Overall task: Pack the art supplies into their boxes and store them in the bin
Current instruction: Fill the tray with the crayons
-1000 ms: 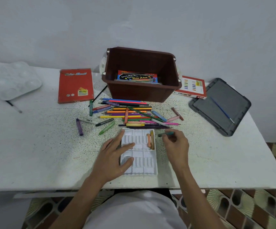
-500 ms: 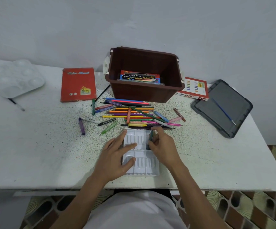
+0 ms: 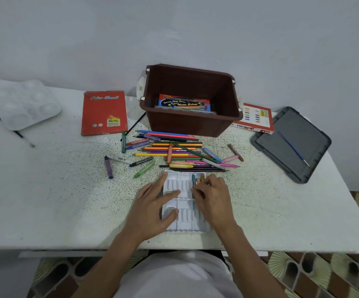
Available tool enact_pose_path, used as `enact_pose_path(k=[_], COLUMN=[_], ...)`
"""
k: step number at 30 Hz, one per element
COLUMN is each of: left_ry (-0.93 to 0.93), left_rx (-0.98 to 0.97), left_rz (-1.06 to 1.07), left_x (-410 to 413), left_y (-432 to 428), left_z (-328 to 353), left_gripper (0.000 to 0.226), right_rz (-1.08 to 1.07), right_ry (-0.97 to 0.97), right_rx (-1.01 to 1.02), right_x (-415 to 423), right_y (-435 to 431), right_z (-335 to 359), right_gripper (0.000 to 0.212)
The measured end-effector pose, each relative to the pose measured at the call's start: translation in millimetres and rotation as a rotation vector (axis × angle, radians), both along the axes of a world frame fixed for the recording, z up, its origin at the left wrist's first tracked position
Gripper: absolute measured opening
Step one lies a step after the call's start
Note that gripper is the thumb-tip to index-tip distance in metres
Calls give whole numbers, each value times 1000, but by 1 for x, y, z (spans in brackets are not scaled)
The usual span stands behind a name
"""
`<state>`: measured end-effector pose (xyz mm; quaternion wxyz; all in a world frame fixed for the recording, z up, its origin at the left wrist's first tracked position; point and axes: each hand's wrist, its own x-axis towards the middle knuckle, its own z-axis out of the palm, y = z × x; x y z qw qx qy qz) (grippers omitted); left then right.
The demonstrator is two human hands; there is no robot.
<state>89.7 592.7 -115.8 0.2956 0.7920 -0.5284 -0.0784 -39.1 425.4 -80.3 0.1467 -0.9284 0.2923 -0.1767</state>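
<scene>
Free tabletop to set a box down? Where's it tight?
Widest bare patch: front left, bordered by the purple crayon, the white paint palette and the left hand. Second: front right, between the right hand and the grey plastic lid. Crowded: the loose pencil and crayon pile fills the strip between the brown plastic bin and the white slotted tray.

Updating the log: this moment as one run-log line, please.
step: filling tray | left hand: flat on tray | right hand: holds crayon in top-right section | bin: one box inside | pencils: loose on table
</scene>
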Motion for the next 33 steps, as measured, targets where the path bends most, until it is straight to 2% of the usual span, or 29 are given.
enact_pose_path(k=[3,7,10,13,18,22,33], left_ry=[-2,7,7,2,-8,-8,18], left_rx=[-12,-20,-23,-29,-7,-8,-50], left_rz=[-1,-2,-3,-4,-3,-2,7], left_x=[0,-1,0,-1,0,0,0], left_y=[1,1,1,0,0,0,-1], left_z=[0,1,0,-1,-2,-1,-2], left_gripper=[49,49,49,49,49,49,47], right_rz=[44,80,14,-135,-367,-424,-484], right_ry=[17,36,33,67,169,200,177], right_rx=[49,339,416,389,233,207,147], right_x=[-2,-4,-9,-14,-23,-20,-3], right_y=[-5,-21,-46,-75,-120,-135,-141], right_z=[3,19,28,33,22,17,13], right_gripper=[5,13,16,23,38,47,24])
